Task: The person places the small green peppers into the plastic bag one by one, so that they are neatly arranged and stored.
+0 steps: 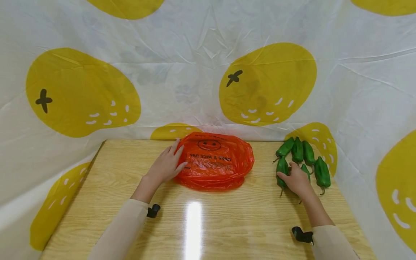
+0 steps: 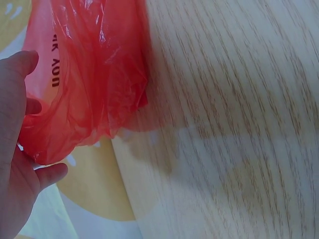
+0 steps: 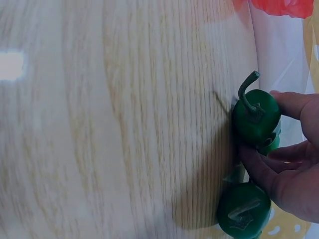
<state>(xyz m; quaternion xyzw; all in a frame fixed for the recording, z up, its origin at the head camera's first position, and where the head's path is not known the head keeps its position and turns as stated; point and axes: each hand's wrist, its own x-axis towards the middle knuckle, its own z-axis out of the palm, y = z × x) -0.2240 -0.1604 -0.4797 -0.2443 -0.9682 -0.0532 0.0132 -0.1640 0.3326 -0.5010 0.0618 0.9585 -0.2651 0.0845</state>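
Note:
My left hand [image 1: 164, 162] rests at the left edge of a thin red plastic bag [image 1: 211, 159], fingers spread and fairly straight against it. The bag lies puffed and crumpled, with dark print and a smiling face on top. In the left wrist view the fingertips [image 2: 30, 105] overlap the red film. At the right, my right hand [image 1: 297, 178] pinches a green pepper [image 1: 282, 169] between thumb and fingers. The right wrist view shows this pepper [image 3: 256, 119] stem end toward the camera, with another green pepper [image 3: 244, 211] close beside the hand.
Several more green peppers [image 1: 297, 150] lie grouped at the table's back right, and one pepper [image 1: 322, 171] lies right of the hand. Behind the wooden table [image 1: 247, 220] hangs a white curtain [image 1: 182, 54] with yellow fruit shapes. Black mounts [image 1: 302, 234] sit at the wrists.

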